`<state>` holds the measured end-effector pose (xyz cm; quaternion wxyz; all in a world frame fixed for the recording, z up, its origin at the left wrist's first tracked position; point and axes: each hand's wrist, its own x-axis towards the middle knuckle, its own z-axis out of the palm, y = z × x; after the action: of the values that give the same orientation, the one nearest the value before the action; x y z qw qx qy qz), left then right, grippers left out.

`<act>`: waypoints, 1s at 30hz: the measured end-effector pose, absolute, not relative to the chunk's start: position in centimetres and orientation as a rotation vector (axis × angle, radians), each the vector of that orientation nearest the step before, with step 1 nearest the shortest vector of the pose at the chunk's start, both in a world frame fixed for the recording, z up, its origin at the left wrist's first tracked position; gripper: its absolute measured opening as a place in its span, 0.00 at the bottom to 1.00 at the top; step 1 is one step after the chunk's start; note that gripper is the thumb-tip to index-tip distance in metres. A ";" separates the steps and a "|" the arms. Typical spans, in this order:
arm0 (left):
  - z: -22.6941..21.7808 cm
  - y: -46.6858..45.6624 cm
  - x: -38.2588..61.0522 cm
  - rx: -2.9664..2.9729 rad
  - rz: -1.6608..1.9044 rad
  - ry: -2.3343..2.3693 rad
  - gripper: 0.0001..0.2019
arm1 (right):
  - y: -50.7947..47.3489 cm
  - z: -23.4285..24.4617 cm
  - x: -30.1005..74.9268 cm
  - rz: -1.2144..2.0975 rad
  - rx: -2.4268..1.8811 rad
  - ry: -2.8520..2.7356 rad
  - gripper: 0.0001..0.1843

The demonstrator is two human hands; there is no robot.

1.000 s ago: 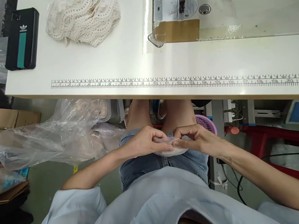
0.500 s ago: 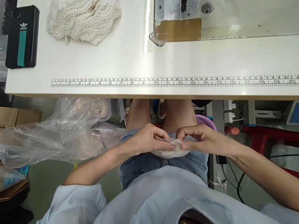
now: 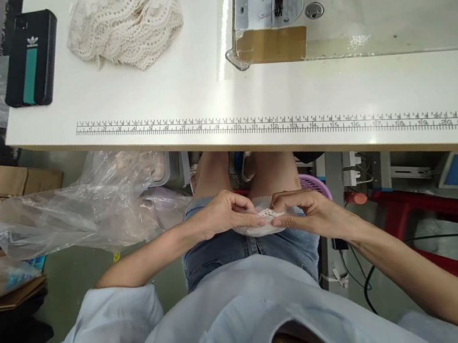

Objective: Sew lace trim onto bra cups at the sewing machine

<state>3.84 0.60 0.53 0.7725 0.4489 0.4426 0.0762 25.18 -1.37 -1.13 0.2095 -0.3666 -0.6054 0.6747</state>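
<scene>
Above my lap, below the table edge, my left hand point(image 3: 236, 211) and my right hand point(image 3: 302, 209) face each other. Both pinch a small white piece of lace fabric point(image 3: 261, 228) between thumb and fingers. Its upper part has a holed, eyelet-like pattern, while the lower part looks thin and sheer. My fingers cover some of it. On the table beyond lies a heap of cream eyelet lace point(image 3: 127, 24), which neither hand touches.
The white table point(image 3: 145, 100) has a ruler strip point(image 3: 273, 122) along its front edge. A sewing machine point(image 3: 279, 6) stands at the right, a phone point(image 3: 30, 58) at the left. Below are plastic bags point(image 3: 85, 211), a cardboard box point(image 3: 10, 186) and a red stool point(image 3: 398, 224).
Both hands still pinch the lace fabric. The fingers have shifted slightly, and more of its holed upper part shows between them. The whole view has moved a little.
</scene>
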 end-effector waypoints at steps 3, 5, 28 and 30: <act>0.5 0.5 3.9 0.950 0.174 0.957 0.17 | -1.4 -1.1 25.2 1.853 -1.049 -1.724 0.14; 0.5 0.5 3.9 0.938 0.176 0.964 0.18 | -1.4 -1.1 25.3 1.831 -1.066 -1.750 0.14; 0.4 0.1 3.9 0.970 0.182 1.018 0.13 | -1.5 -0.6 25.8 1.717 -1.089 -1.847 0.13; 0.3 0.1 4.0 0.985 0.188 1.027 0.13 | -1.6 -0.7 25.7 1.698 -1.119 -1.851 0.13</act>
<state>3.99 0.06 0.33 0.7531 0.4515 0.4707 0.0860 25.66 -1.60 -0.67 0.1946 -0.3992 -0.6603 0.6056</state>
